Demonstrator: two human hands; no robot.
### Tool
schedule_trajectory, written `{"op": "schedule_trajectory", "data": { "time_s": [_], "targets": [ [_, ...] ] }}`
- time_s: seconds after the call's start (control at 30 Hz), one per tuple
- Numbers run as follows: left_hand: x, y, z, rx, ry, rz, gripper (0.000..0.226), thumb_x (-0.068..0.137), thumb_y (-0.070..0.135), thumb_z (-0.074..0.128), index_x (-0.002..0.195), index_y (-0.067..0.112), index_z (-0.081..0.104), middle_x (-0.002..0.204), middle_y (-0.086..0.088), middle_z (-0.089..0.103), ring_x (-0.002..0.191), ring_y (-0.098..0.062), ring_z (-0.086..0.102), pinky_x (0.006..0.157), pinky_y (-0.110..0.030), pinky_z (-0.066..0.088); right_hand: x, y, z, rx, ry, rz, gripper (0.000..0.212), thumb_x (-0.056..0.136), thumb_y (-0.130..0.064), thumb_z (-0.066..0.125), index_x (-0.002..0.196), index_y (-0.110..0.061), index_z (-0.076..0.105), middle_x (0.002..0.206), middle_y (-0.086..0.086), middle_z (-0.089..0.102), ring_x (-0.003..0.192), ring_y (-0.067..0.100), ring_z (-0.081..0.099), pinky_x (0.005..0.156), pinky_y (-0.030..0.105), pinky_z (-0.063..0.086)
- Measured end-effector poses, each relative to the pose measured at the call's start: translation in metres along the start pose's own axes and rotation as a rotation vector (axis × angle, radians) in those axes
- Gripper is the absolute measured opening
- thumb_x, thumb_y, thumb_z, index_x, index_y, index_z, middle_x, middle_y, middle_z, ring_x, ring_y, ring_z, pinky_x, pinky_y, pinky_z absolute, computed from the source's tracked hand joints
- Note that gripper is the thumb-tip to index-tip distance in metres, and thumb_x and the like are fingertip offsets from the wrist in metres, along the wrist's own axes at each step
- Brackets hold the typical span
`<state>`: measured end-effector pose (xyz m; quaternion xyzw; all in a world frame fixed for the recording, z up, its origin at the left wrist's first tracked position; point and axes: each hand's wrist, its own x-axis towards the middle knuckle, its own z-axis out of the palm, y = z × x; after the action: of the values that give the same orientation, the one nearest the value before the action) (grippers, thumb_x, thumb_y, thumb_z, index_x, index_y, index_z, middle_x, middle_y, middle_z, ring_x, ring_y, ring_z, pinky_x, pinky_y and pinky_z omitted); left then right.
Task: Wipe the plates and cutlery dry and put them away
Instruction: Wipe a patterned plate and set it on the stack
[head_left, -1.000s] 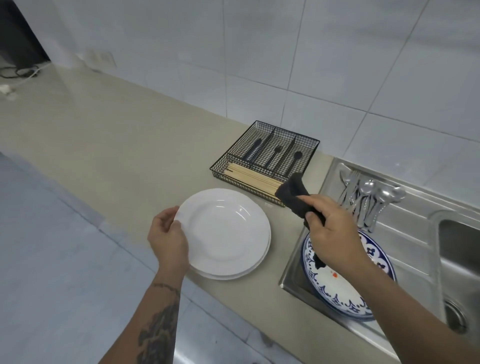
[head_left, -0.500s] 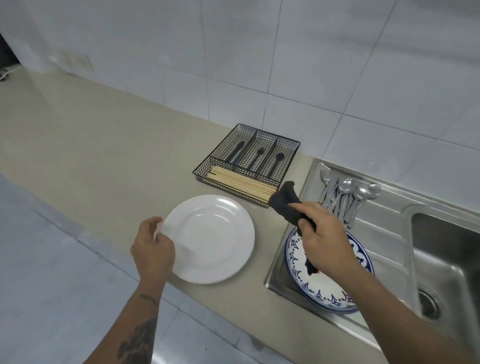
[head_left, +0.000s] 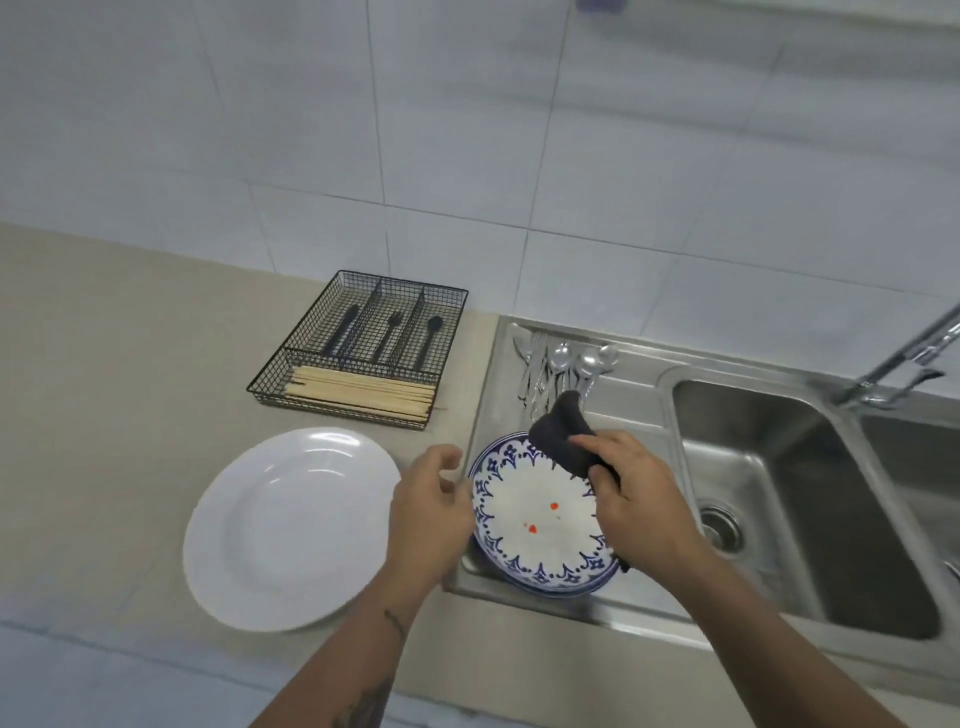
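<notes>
A white plate lies on the beige counter, left of the sink. A blue-patterned plate with two red spots sits on the steel drainboard. My left hand hovers at that plate's left rim with loosely curled fingers, holding nothing. My right hand grips a dark cloth over the plate's right side. Several metal spoons and forks lie on the drainboard behind the plate.
A black wire cutlery tray at the back of the counter holds black cutlery and wooden chopsticks. The sink basin and a tap lie to the right. The counter's front edge runs close below the plates.
My left hand let go of the white plate and moved right to the blue-patterned plate's rim. The view swung right, showing more of the sink.
</notes>
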<state>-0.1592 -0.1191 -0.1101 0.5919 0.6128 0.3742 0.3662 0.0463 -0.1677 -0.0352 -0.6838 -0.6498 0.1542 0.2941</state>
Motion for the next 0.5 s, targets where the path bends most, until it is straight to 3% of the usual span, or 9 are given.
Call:
{"op": "schedule_trajectory", "data": {
  "time_s": [0.1, 0.23, 0.3, 0.37, 0.43, 0.5],
  "targets": [
    [0.006, -0.001, 0.022, 0.091, -0.019, -0.013, 0.038, 0.087, 0.023, 0.07, 0.122, 0.025, 0.055, 0.113, 0.005, 0.058, 0.099, -0.016, 0.06, 0.091, -0.039, 0.054, -0.011, 0.014, -0.008, -0.007, 0.03, 0.059, 0.039, 0.092, -0.001, 0.051, 0.123, -0.021, 0.065, 0.117, -0.012, 0.059, 0.101, 0.005, 0.054, 0.084, 0.0, 0.032],
    [0.013, -0.002, 0.033, 0.162, -0.059, -0.034, 0.05, 0.082, 0.02, 0.07, 0.127, 0.026, 0.051, 0.116, 0.005, 0.054, 0.104, -0.019, 0.059, 0.093, -0.041, 0.053, -0.024, 0.028, -0.016, -0.003, 0.073, 0.11, 0.038, 0.091, 0.001, 0.052, 0.121, -0.019, 0.067, 0.116, -0.011, 0.061, 0.101, 0.006, 0.055, 0.089, 0.009, 0.037],
    [0.014, -0.003, 0.034, 0.137, -0.052, -0.033, 0.051, 0.08, 0.01, 0.066, 0.127, 0.027, 0.052, 0.11, 0.006, 0.057, 0.099, -0.019, 0.061, 0.089, -0.042, 0.054, -0.029, 0.034, -0.017, 0.0, 0.088, 0.116, 0.038, 0.09, 0.001, 0.053, 0.12, -0.019, 0.067, 0.114, -0.012, 0.061, 0.101, 0.006, 0.056, 0.089, 0.009, 0.038],
    [0.014, -0.004, 0.035, 0.07, -0.033, -0.055, 0.052, 0.082, 0.005, 0.064, 0.127, 0.028, 0.053, 0.104, 0.008, 0.061, 0.092, -0.015, 0.063, 0.084, -0.042, 0.057, -0.032, 0.038, -0.016, -0.002, 0.092, 0.121, 0.039, 0.09, 0.001, 0.053, 0.119, -0.019, 0.067, 0.114, -0.012, 0.062, 0.102, 0.007, 0.056, 0.092, 0.017, 0.042],
    [0.014, -0.005, 0.035, 0.0, -0.01, -0.087, 0.048, 0.085, 0.004, 0.063, 0.126, 0.028, 0.054, 0.103, 0.007, 0.064, 0.088, -0.011, 0.064, 0.077, -0.035, 0.06, -0.035, 0.039, -0.015, -0.001, 0.088, 0.133, 0.039, 0.09, 0.001, 0.053, 0.12, -0.02, 0.067, 0.115, -0.011, 0.062, 0.104, 0.009, 0.056, 0.093, 0.018, 0.041],
    [0.013, -0.004, 0.036, -0.076, 0.016, -0.102, 0.044, 0.087, 0.001, 0.061, 0.124, 0.025, 0.056, 0.102, 0.002, 0.065, 0.083, -0.009, 0.063, 0.065, -0.02, 0.055, -0.037, 0.04, -0.013, 0.012, 0.079, 0.153, 0.038, 0.09, 0.001, 0.053, 0.119, -0.019, 0.068, 0.114, -0.011, 0.061, 0.105, 0.009, 0.055, 0.09, 0.007, 0.035]
  ]
}}
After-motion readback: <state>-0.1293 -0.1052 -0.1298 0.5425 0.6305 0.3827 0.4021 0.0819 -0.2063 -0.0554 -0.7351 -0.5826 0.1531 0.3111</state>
